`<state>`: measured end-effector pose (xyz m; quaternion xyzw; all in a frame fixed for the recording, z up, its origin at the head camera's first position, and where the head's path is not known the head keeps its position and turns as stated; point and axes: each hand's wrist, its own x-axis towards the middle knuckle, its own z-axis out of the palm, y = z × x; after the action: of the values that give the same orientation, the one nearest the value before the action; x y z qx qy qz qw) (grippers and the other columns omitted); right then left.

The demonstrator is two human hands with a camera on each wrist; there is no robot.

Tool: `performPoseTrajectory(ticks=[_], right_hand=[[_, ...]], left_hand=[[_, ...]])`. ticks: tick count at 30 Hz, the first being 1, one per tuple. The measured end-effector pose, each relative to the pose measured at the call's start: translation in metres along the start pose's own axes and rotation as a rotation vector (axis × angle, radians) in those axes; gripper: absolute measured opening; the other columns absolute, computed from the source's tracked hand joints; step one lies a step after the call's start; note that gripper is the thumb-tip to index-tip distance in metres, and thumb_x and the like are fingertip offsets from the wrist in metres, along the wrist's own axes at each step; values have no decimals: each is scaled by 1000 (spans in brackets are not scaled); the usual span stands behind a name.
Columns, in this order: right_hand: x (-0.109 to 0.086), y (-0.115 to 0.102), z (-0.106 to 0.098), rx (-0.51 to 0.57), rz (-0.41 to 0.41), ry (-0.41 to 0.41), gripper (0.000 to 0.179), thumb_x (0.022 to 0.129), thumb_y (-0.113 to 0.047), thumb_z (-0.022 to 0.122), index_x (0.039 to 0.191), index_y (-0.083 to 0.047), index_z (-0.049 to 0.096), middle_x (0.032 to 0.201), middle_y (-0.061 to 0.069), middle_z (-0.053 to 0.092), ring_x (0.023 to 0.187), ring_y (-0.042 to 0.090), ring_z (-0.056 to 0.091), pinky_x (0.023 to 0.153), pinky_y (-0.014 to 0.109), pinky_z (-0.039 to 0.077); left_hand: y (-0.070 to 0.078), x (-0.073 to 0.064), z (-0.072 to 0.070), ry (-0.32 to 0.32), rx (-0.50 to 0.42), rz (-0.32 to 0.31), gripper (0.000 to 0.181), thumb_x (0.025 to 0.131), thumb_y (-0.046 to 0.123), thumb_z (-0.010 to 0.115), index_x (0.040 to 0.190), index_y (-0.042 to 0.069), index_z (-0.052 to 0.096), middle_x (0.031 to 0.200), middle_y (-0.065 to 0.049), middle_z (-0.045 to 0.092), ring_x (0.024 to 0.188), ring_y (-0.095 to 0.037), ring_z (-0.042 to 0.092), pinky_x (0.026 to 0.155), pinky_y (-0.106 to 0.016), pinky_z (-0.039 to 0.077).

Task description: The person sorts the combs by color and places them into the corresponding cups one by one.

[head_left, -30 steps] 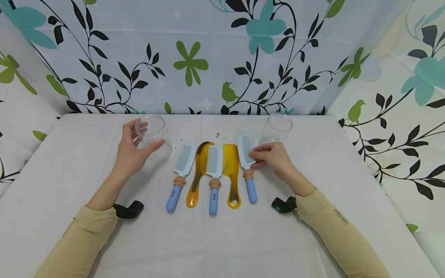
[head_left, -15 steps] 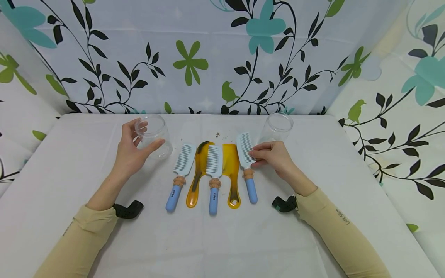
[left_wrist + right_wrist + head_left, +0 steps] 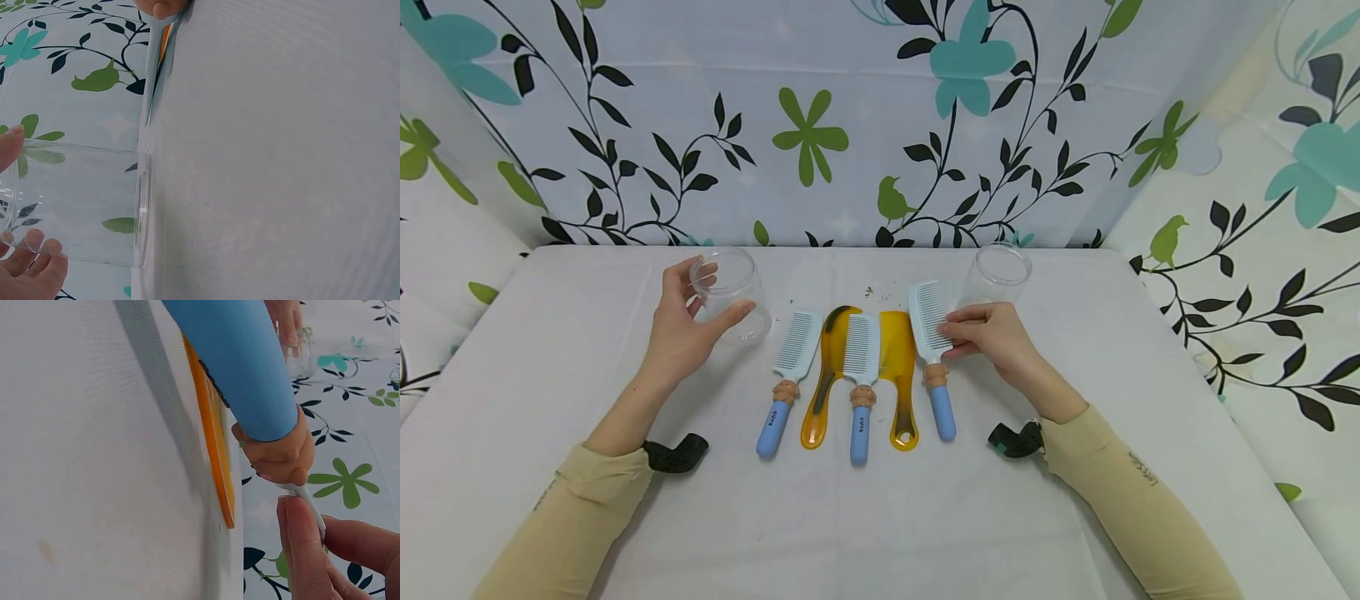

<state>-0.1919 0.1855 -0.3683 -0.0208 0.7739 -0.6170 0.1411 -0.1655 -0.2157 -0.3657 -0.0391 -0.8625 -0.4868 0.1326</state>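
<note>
My left hand (image 3: 685, 333) grips a clear, see-through jar (image 3: 741, 283), thumb on the near side and fingers round the far-left side. The jar stands upright at the back left of the table. My right hand (image 3: 996, 337) pinches the toothed head of the rightmost comb (image 3: 929, 312), thumb and fingertips at its right edge. This comb is pale blue, with a small brown figure at its neck and a blue handle (image 3: 237, 369). In the right wrist view the handle is off the white cloth, with its shadow (image 3: 156, 381) below.
Left of the held comb lie an amber comb (image 3: 904, 400), a pale blue comb (image 3: 862, 350), another amber comb (image 3: 816, 408) and a further blue comb (image 3: 773, 429). A second clear jar (image 3: 988, 287) stands just behind my right hand. Patterned cloth (image 3: 850, 200) hangs behind the table.
The head of the rightmost comb has risen slightly and shifted a little away from me with my right hand. My left hand and its jar stay put.
</note>
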Motion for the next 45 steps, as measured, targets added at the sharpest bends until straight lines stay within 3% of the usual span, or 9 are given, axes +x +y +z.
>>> performPoseTrajectory(ticks=[32, 45], right_hand=[[-6, -8, 3, 86, -84, -34, 34, 95, -13, 68, 119, 11, 63, 102, 12, 68, 79, 19, 74, 78, 33, 63], [-6, -24, 12, 122, -117, -36, 34, 95, -13, 69, 119, 9, 64, 104, 14, 68, 80, 20, 75, 80, 36, 62]], left_hand=[[0, -1, 0, -11, -9, -25, 84, 91, 28, 75, 150, 4, 21, 155, -15, 38, 144, -35, 33, 122, -50, 28], [0, 0, 0, -11, -6, -14, 83, 91, 28, 75, 149, 4, 21, 154, -16, 39, 144, -35, 33, 122, -51, 27]])
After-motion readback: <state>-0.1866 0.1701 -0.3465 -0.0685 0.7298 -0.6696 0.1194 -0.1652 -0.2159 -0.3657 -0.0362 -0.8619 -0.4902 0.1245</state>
